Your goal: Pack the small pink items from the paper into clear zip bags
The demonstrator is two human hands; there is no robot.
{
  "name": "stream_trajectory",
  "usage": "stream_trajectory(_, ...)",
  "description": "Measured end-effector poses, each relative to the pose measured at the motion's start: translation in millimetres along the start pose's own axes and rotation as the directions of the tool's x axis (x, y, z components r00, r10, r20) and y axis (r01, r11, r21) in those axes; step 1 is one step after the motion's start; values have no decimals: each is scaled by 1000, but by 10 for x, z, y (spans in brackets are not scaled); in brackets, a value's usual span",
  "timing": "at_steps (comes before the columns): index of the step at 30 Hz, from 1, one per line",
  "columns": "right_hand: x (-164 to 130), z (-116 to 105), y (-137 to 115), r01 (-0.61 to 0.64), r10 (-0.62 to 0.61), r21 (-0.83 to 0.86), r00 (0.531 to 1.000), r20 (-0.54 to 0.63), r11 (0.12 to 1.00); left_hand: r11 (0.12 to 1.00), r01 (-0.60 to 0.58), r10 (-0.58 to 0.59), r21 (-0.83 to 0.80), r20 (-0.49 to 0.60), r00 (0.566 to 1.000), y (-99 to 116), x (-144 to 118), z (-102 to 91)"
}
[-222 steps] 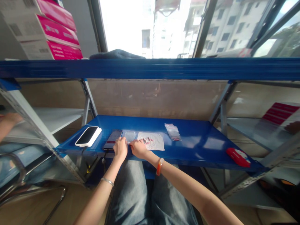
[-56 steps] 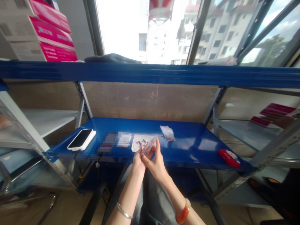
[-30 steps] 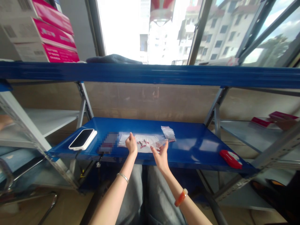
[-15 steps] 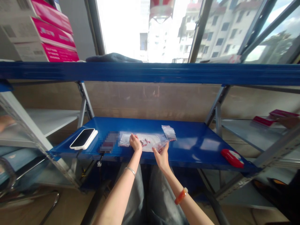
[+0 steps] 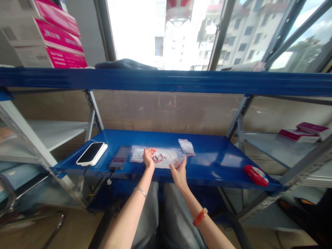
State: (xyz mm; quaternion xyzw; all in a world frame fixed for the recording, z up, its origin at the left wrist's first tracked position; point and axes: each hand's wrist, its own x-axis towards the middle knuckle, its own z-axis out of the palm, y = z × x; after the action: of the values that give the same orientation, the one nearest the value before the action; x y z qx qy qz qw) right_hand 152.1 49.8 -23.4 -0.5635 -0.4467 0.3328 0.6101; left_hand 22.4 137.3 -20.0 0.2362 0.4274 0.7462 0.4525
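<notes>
A white plastic sheet or bag (image 5: 168,155) lies on the blue table, with small dark red pieces (image 5: 159,158) scattered over its middle. At its left part is my left hand (image 5: 148,158), palm turned toward the pieces and fingers stretched out, holding nothing I can see. My right hand (image 5: 179,173) grips the near right side of a small clear plastic bag (image 5: 178,161), thumb and fingers apart on its edges. Some reddish bits show through that bag. Just behind it lies a stack of small clear bags (image 5: 186,147).
Left on the blue table (image 5: 215,148) are a white-cased phone (image 5: 92,154) and a blurred-out item (image 5: 120,157). A red and white object (image 5: 256,175) sits near the right edge. A blue shelf beam (image 5: 166,80) crosses above. Pink-and-white boxes (image 5: 302,133) rest on the right-hand shelf.
My left hand has shifted slightly left and its fingers have opened out, uncovering more red pieces. The right hand stays at the clear bag. Another person's hand has left the boxes at right.
</notes>
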Motion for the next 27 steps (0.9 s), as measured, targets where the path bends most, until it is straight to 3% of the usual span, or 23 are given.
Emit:
stream_trajectory(7,46,-67,-28,-101,135,251,983,-122,963,997,65,-58,-51,128,990,109,-17,-48)
stream_trajectory(12,165,-138,-12,-117,175,427,980,-100,897,994,98,-90,-38,162,983,163,-39,-55)
stream_trajectory(15,178,-174,-107,-154,169,479,986,12,864,996,85,-84,7,191,978,210,-83,-73)
stream_trajectory(18,142,-181,-240,-214,141,410,969,202,887,996,41,-58,74,235,970,315,-203,-84)
stream_trajectory(22,67,-142,-366,-260,118,325,910,398,909,970,-18,-92,243,436,895,500,-472,-42)
stream_trajectory(24,23,-127,-408,-271,108,295,876,469,916,969,-35,-89,245,478,874,576,-601,-11)
stream_trajectory(27,-43,-133,-470,-281,99,227,802,589,933,975,-44,-66,217,475,878,670,-726,4)
